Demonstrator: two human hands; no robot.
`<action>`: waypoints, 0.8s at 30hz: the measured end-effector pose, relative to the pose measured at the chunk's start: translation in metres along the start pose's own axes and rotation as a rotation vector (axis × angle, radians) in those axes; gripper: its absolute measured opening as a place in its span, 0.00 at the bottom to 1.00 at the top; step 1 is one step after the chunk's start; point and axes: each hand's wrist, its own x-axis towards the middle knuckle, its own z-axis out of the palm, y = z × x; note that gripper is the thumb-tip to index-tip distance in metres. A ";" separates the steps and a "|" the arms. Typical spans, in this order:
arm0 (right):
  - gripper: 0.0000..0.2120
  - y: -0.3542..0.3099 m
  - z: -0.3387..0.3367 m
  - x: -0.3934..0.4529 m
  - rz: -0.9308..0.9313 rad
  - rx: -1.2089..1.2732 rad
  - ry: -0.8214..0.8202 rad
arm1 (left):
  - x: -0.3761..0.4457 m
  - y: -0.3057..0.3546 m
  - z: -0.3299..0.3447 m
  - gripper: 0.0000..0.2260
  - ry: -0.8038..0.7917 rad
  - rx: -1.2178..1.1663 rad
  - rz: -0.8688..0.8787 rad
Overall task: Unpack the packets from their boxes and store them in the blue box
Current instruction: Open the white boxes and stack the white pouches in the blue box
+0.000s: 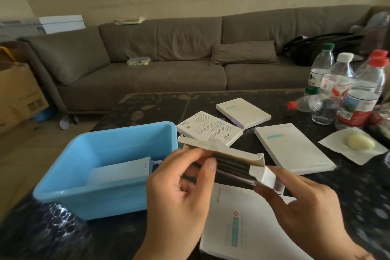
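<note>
While left hand (179, 188) pinches dark flat packets (232, 168), right hand (299, 202) grips open white cardboard box (230, 151), seemingly; glossy blue box (101, 192) beside.

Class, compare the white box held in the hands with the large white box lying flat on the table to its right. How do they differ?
The held box is open, flap up, dark packets showing; the large flat box is closed. The held box is lifted and tilted, gripped by the left hand and right hand; the flat box rests untouched on the table. Both are white cardboard.

Packets (124, 170) in tub (69, 194), left of boxes (292, 150).
</note>
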 end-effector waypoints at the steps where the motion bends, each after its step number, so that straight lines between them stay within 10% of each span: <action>1: 0.16 0.001 0.001 -0.001 -0.015 -0.039 0.015 | 0.001 0.002 0.000 0.04 0.007 -0.034 -0.088; 11: 0.07 0.020 -0.003 -0.003 -0.229 -0.246 0.290 | 0.001 -0.002 0.005 0.09 -0.097 -0.133 -0.759; 24: 0.07 0.021 -0.003 -0.011 -0.287 -0.291 0.278 | -0.006 -0.015 0.011 0.09 -0.190 -0.169 -0.996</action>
